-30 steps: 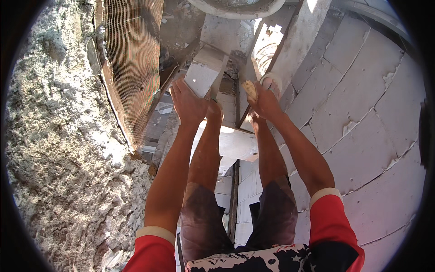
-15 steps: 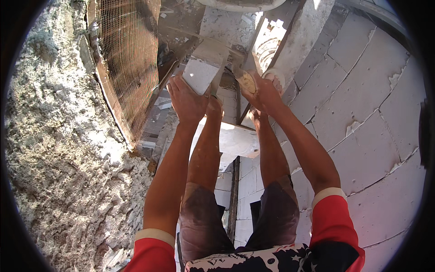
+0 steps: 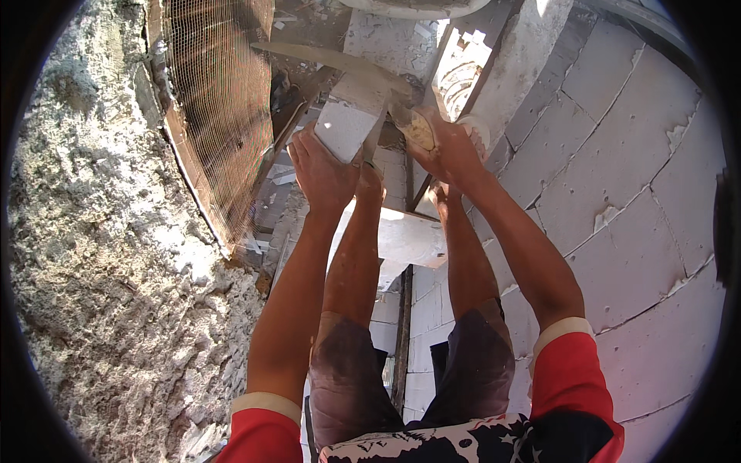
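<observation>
A white lightweight concrete block (image 3: pixel 343 130) is tilted in front of me. My left hand (image 3: pixel 324 171) is closed around its near left end, fingers over the edge. In my right hand (image 3: pixel 448 152) is the yellowish handle of a hand saw (image 3: pixel 340 59). Its long, dusty, curved blade reaches left across the far part of the block. I cannot make out its teeth or how deep the blade sits in the block.
Rough, lumpy plaster (image 3: pixel 116 309) covers the left side, beside a wire mesh panel (image 3: pixel 220 100). A wall of large pale blocks (image 3: pixel 617 177) stands at right. A white board (image 3: pixel 405 235) lies between my legs; a pale round rim (image 3: pixel 417 9) shows at the far edge.
The saw blade now shows more plainly, stretching farther left past the block. My right hand has shifted slightly left, and my left hand still holds the block.
</observation>
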`<control>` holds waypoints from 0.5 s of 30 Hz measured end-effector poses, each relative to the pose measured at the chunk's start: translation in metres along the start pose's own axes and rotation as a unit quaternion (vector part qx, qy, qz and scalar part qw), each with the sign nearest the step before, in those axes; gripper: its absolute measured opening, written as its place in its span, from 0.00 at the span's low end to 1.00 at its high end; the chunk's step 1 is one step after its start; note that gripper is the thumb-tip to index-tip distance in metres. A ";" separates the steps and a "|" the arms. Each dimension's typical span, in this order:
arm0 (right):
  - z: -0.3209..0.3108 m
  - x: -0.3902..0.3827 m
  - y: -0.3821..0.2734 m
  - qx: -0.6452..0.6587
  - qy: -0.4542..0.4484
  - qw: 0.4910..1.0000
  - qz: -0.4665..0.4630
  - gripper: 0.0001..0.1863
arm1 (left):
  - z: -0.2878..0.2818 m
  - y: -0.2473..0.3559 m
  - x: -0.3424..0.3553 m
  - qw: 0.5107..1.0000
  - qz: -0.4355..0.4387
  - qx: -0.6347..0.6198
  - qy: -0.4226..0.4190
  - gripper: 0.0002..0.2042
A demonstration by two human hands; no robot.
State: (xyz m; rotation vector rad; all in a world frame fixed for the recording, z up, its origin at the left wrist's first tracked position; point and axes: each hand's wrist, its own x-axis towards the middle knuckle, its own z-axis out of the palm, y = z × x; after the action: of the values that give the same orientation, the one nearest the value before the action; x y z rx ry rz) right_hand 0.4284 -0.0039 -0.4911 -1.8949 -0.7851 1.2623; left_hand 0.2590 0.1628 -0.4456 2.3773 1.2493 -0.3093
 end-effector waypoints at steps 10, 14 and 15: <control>0.007 0.011 0.028 -0.111 -0.064 0.983 0.131 0.30 | -0.010 0.007 0.016 1.000 -0.024 0.003 -0.014 0.43; 0.006 0.019 0.004 -0.099 -0.016 0.987 0.122 0.31 | -0.005 -0.008 0.009 1.000 -0.027 0.009 -0.013 0.43; 0.003 0.020 -0.008 -0.076 0.027 0.993 0.084 0.31 | -0.004 -0.009 0.012 1.000 -0.024 0.005 -0.009 0.43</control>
State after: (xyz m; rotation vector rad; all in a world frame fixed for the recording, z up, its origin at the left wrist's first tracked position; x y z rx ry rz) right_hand 0.4319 0.0175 -0.4952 -2.1471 -0.7239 1.2750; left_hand 0.2584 0.1781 -0.4490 2.3496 1.3023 -0.3503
